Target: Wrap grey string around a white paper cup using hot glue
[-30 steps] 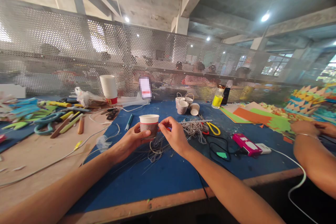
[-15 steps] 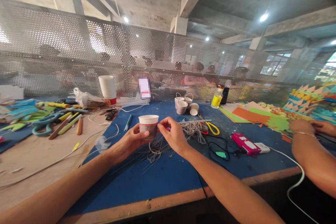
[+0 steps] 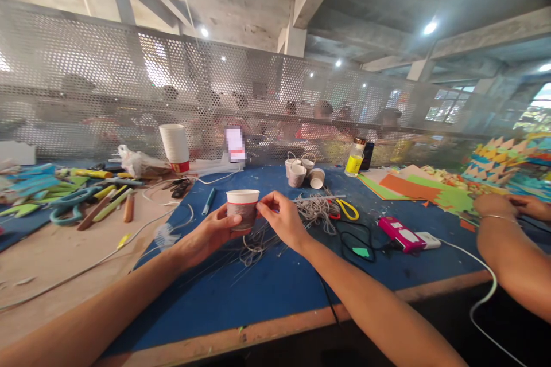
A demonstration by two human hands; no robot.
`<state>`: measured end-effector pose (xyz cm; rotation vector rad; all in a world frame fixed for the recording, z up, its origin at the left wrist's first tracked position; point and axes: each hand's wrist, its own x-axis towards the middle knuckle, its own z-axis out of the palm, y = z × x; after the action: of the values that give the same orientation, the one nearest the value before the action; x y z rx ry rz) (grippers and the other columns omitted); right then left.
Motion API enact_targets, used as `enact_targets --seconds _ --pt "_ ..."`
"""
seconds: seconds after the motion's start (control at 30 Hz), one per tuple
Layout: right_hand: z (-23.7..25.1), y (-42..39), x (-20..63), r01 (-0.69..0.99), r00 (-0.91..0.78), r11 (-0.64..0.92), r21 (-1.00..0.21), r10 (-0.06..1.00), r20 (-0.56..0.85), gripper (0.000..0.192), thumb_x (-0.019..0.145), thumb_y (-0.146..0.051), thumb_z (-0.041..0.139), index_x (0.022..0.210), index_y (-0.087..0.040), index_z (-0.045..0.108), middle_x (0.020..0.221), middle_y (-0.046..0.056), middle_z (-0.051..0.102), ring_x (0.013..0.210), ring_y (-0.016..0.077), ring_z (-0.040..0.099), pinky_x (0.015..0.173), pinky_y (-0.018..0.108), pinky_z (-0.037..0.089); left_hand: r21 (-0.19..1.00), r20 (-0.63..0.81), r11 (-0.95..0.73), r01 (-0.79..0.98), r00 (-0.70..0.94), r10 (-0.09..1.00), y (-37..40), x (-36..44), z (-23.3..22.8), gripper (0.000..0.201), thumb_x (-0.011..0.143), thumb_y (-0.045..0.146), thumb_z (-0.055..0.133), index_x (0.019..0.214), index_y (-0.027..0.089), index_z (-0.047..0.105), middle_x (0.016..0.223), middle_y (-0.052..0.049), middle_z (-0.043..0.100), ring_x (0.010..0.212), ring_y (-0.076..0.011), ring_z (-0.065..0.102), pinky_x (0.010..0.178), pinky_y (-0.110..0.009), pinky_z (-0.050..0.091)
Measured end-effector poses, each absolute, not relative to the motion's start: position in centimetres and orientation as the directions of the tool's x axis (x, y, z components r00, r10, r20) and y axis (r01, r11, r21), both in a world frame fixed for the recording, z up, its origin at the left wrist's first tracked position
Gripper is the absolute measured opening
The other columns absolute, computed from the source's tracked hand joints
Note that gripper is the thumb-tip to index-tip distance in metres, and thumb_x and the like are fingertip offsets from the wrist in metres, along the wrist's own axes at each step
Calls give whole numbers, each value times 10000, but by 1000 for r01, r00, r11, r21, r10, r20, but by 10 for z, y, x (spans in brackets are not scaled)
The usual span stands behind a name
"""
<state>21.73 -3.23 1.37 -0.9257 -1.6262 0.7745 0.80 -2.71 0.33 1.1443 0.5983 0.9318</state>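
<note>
A paper cup point(image 3: 242, 209) with a white rim and a greyish-brown, cord-like band around its body is held upright over the blue mat. My left hand point(image 3: 215, 226) grips it from the left, thumb across the front. At the cup's right side, just under the red line, the fingers of my right hand point(image 3: 279, 215) are pinched together; what they hold, if anything, is too small to make out. Below and behind the hands lies a tangle of grey cord point(image 3: 318, 209), with more loose strands point(image 3: 253, 249) under the cup.
Several small cord-covered cups point(image 3: 297, 175) stand at the back, one tipped over. A stack of paper cups point(image 3: 174, 146), a teal pen point(image 3: 209, 202), blue scissors point(image 3: 73, 206), a yellow bottle point(image 3: 353, 160) and a magenta device point(image 3: 400, 235) lie around. A co-worker's arm point(image 3: 501, 235) is at right.
Hardly anything differs. The view has shifted very slightly, and both hands keep the same hold at the cup.
</note>
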Motion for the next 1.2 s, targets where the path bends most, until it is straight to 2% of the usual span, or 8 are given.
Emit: enact_targets --seconds 0.2,0.57,0.77,0.87,0.97,1.07,1.2 --pt "16 -31 217 86 -161 437 -895 893 421 187 882 -384 687 841 -218 611 766 -1 719 740 170 711 738 293 564 942 52 137 -306 536 843 -29 7 6 515 852 321 774 1343 202 675 1416 -164 667 1292 -328 630 1064 -424 509" --pt "19 -31 218 51 -174 401 -915 905 387 215 863 -408 701 832 -214 615 733 -3 723 731 173 711 725 294 565 947 12 162 -277 536 844 -27 5 4 499 848 391 771 1308 210 701 1361 -158 704 1225 -335 673 1042 -449 518" --pt "17 -30 217 46 -138 409 -911 906 400 214 842 -409 700 817 -221 600 716 -11 707 712 174 707 709 297 571 980 72 33 -198 497 865 -35 8 14 482 850 445 761 1268 206 743 1336 -154 720 1267 -370 640 1077 -482 478" --pt "16 -29 217 54 -117 411 -910 908 403 233 836 -429 703 816 -223 596 726 -10 699 705 177 706 692 296 573 982 117 -31 -185 475 872 -36 11 13 464 857 431 759 1261 204 742 1326 -147 725 1253 -352 654 1138 -476 420" --pt "15 -29 217 64 -107 427 -902 901 419 233 844 -433 696 822 -224 596 737 -8 693 699 176 701 687 295 572 981 132 -69 -181 360 924 -32 13 7 455 815 407 805 1221 213 741 1266 -144 750 1197 -353 684 1103 -503 445" --pt "14 -31 217 80 -109 452 -888 890 443 221 859 -420 690 826 -223 595 733 -5 689 700 175 695 692 296 566 979 132 -63 -192 371 919 -30 14 3 433 828 404 789 1206 198 734 1259 -143 750 1188 -353 689 1100 -512 450" --pt "14 -35 214 132 -113 473 -871 880 461 211 875 -408 683 832 -220 598 735 -1 694 702 171 685 701 297 556 982 143 -89 -166 349 926 -32 17 5 500 783 407 829 1217 184 718 1270 -142 745 1218 -377 668 1099 -529 461"
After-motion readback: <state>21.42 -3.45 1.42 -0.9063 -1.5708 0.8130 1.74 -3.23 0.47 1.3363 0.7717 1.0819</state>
